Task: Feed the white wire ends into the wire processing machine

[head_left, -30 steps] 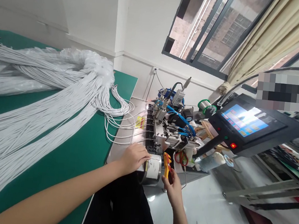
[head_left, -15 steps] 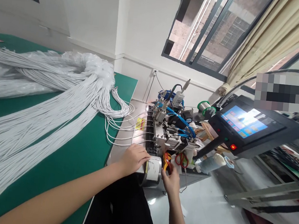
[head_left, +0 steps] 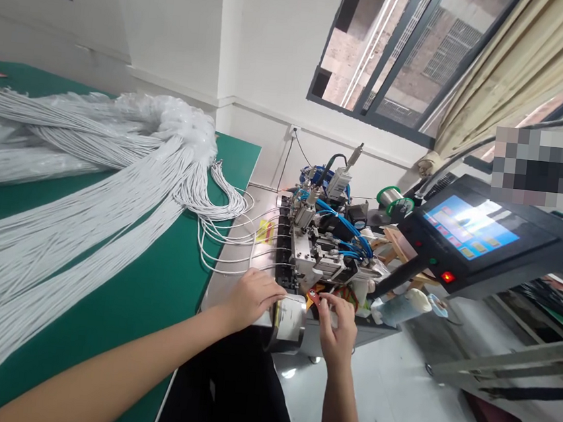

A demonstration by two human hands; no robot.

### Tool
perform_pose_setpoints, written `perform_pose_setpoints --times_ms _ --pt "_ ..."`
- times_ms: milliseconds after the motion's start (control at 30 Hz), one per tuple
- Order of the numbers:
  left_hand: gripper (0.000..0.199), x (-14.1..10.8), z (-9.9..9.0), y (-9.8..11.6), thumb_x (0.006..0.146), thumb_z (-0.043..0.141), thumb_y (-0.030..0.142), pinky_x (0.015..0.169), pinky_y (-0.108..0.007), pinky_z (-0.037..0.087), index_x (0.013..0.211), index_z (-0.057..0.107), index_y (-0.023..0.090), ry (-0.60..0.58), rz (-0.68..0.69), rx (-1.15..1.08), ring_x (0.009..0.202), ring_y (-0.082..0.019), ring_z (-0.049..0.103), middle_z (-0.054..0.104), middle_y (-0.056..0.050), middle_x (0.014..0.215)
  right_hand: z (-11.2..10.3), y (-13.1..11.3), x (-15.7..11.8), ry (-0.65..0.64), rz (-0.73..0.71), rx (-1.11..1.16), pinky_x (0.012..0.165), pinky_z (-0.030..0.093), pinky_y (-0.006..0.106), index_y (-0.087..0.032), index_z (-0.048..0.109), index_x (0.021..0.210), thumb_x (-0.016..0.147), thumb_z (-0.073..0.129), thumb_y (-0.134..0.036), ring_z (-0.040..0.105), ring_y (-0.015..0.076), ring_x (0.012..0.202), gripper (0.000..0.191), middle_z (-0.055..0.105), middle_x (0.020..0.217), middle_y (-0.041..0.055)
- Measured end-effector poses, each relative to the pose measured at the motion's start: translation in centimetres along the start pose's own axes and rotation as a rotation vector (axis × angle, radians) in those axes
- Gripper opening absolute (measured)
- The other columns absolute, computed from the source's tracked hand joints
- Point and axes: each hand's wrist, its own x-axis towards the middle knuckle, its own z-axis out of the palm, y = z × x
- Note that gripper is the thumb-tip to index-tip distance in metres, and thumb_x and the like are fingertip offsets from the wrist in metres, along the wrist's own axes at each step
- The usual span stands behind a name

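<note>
Green table (head_left: 147,291) spreads left of the fingers, under white cables (head_left: 127,203). Left hand's (head_left: 250,301) fingertips press together at the drum (head_left: 291,321). Pliers (head_left: 313,299) sit right beside the right hand's (head_left: 343,326) shifted fingertips, perhaps being released; their grip I cannot tell.

A long green-topped table (head_left: 140,283) is covered at its far side by clear plastic wrapping (head_left: 183,118), and long bundles of thin light-grey cables (head_left: 91,219) are spread across it, partly looped near its right edge.
</note>
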Motion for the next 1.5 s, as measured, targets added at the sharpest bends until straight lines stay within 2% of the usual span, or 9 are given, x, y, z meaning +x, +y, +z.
perform_pose_setpoints --times_ms 167,433,533,633,733,800,933,1167,1500 --pt "0.022 0.2 -0.4 0.2 0.094 0.046 0.03 0.076 -0.03 0.033 0.093 0.066 0.022 -0.03 0.028 -0.006 0.081 -0.013 0.058 0.07 0.0 0.084 -0.4 -3.6 0.7 -0.239 -0.205 0.032 0.079 0.035 0.037 -0.022 0.063 0.085 0.089 0.054 -0.029 0.052 0.022 0.086 0.012 0.064 0.085 0.0053" --pt "0.021 -0.2 0.0 0.1 0.093 0.046 0.026 0.076 -0.031 0.036 0.084 0.064 0.02 -0.08 0.105 0.019 0.075 -0.014 0.057 0.069 -0.001 0.078 0.5 -2.7 0.2 -0.196 -0.234 -0.114 0.079 0.03 0.037 -0.021 0.058 0.079 0.094 0.045 -0.03 0.051 0.0206 0.083 0.022 0.064 0.081 0.0038" --pt "0.02 -0.3 -0.1 -0.5 0.092 0.047 0.025 0.073 -0.03 0.038 0.082 0.064 0.019 -0.03 0.035 -0.011 0.075 -0.014 0.057 0.067 -0.002 0.077 -1.5 -0.2 0.2 -0.078 -0.176 -0.171 0.075 0.034 0.036 -0.019 0.055 0.076 0.097 0.031 -0.029 0.051 0.0216 0.08 0.034 0.062 0.079 0.0073" --pt "0.02 -0.1 -0.3 -0.7 0.092 0.047 0.025 0.072 -0.028 0.041 0.081 0.063 0.019 0.04 -0.063 -0.058 0.076 -0.014 0.058 0.067 -0.002 0.079 -5.6 3.5 0.0 0.106 0.003 -0.296 0.07 0.037 0.035 -0.018 0.056 0.079 0.095 0.035 -0.037 0.051 0.0229 0.077 0.033 0.062 0.078 0.0093" --pt "0.018 0.1 -0.3 -0.4 0.092 0.049 0.025 0.072 -0.03 0.04 0.081 0.063 0.019 0.0 0.004 -0.033 0.075 -0.015 0.058 0.067 -0.002 0.077 -9.1 6.0 -0.9 0.065 0.122 -0.331 0.066 0.039 0.034 -0.018 0.06 0.083 0.089 0.046 -0.047 0.052 0.0232 0.073 0.034 0.063 0.078 0.0087" --pt "0.018 0.0 -0.1 -0.2 0.091 0.049 0.024 0.072 -0.03 0.039 0.082 0.063 0.019 -0.017 0.052 0.004 0.074 -0.015 0.056 0.066 -0.002 0.076 -9.8 6.0 -1.8 0.006 0.168 -0.289 0.066 0.041 0.033 -0.019 0.062 0.085 0.087 0.05 -0.049 0.053 0.0233 0.076 0.033 0.065 0.083 0.0085" --pt "0.017 -0.2 -0.1 0.0 0.092 0.049 0.024 0.071 -0.03 0.037 0.083 0.063 0.018 -0.016 0.078 0.04 0.073 -0.015 0.055 0.065 -0.002 0.075 -7.4 3.0 -2.3 -0.102 0.145 -0.107 0.073 0.043 0.033 -0.02 0.063 0.086 0.088 0.054 -0.042 0.055 0.0215 0.08 0.023 0.065 0.087 0.0066" --pt "0.019 0.0 -0.4 0.3 0.092 0.049 0.026 0.071 -0.031 0.036 0.081 0.063 0.018 0.006 0.088 0.063 0.073 -0.015 0.055 0.066 -0.002 0.075 -1.5 -3.3 0.1 -0.331 -0.014 0.165 0.072 0.044 0.031 -0.021 0.063 0.087 0.085 0.061 -0.035 0.056 0.0202 0.08 0.014 0.065 0.086 0.0054" --pt "0.016 0.0 -0.3 0.3 0.089 0.052 0.021 0.072 -0.03 0.035 0.078 0.063 0.019 0.068 0.102 0.087 0.074 -0.013 0.055 0.064 -0.001 0.072 0.2 -4.6 0.8 -0.348 0.026 0.275 0.063 0.041 0.026 -0.019 0.062 0.074 0.087 0.057 -0.035 0.052 0.0156 0.065 0.021 0.058 0.069 0.0017"
